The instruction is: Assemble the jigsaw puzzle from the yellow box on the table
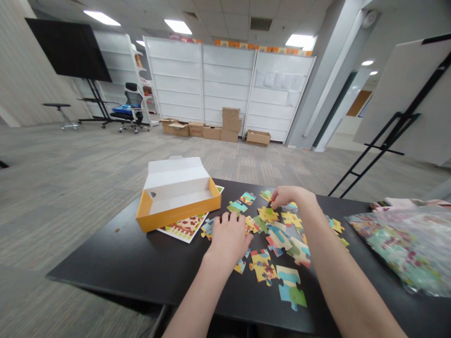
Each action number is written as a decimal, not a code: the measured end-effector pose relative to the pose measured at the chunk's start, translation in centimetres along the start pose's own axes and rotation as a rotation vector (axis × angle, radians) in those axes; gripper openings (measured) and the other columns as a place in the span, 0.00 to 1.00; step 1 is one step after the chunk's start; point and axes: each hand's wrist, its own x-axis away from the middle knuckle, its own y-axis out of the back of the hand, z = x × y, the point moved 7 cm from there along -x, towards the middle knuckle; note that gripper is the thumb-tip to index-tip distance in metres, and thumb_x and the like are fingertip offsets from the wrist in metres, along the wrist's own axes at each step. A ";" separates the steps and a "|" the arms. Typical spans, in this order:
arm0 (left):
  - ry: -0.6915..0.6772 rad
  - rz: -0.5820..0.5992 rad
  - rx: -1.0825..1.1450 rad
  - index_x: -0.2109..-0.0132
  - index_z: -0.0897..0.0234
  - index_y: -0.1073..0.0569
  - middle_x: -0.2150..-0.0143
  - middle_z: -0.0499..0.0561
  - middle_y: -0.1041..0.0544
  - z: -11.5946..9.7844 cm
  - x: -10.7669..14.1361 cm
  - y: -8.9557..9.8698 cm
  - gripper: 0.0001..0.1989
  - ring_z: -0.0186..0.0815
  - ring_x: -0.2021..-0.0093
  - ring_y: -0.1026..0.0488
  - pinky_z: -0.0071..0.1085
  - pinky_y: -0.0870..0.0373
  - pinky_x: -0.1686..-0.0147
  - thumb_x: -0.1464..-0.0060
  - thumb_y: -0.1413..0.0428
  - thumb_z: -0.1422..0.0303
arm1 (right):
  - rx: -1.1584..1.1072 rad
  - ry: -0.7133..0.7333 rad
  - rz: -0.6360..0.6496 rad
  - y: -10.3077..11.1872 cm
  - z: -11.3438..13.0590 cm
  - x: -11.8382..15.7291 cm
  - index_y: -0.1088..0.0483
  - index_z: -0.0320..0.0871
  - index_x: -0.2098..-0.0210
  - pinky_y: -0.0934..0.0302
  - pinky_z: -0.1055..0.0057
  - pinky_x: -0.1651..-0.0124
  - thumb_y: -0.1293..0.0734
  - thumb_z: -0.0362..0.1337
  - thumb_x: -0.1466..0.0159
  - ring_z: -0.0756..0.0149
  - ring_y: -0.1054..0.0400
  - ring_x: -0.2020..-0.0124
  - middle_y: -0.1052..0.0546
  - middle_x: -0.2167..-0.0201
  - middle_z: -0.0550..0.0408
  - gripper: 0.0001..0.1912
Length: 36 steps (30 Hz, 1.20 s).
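Left hand is palm-down over puzzle pieces on the counter, fingers slightly apart; right hand reaches down at the far side of the spread, can't tell if its fingers are clamped on anything. Pieces are scattered, some overlapping, between the open box, partly over a card, and the plastic bag.

The single head-worn camera looks from close above the near side of the black table, forward and slightly down across its top to white shelves well beyond it.
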 end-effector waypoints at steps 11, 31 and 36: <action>-0.003 0.024 0.004 0.43 0.62 0.29 0.42 0.60 0.27 0.0 0.1 0.1 0.20 0.52 0.41 0.33 0.49 0.36 0.43 0.39 0.46 0.57 | -0.005 0.103 -0.091 -0.3 1.1 -1.1 0.23 0.49 0.46 0.34 0.69 0.55 0.28 0.41 0.44 0.57 0.25 0.53 0.19 0.50 0.52 0.26; -0.015 0.031 -0.005 0.43 0.61 0.30 0.41 0.60 0.28 0.1 0.2 0.0 0.20 0.52 0.41 0.33 0.49 0.36 0.43 0.38 0.46 0.57 | 0.064 -0.049 -0.300 -0.9 -3.7 -4.2 0.28 0.45 0.39 0.37 0.58 0.41 0.31 0.34 0.42 0.45 0.31 0.41 0.26 0.41 0.41 0.30; -0.015 0.022 0.001 0.43 0.63 0.29 0.42 0.61 0.27 0.1 0.1 -0.1 0.21 0.52 0.41 0.32 0.50 0.36 0.43 0.39 0.46 0.57 | 0.045 0.018 -0.301 -1.2 -2.8 -4.5 0.30 0.50 0.37 0.40 0.61 0.38 0.32 0.31 0.42 0.49 0.32 0.40 0.27 0.39 0.47 0.32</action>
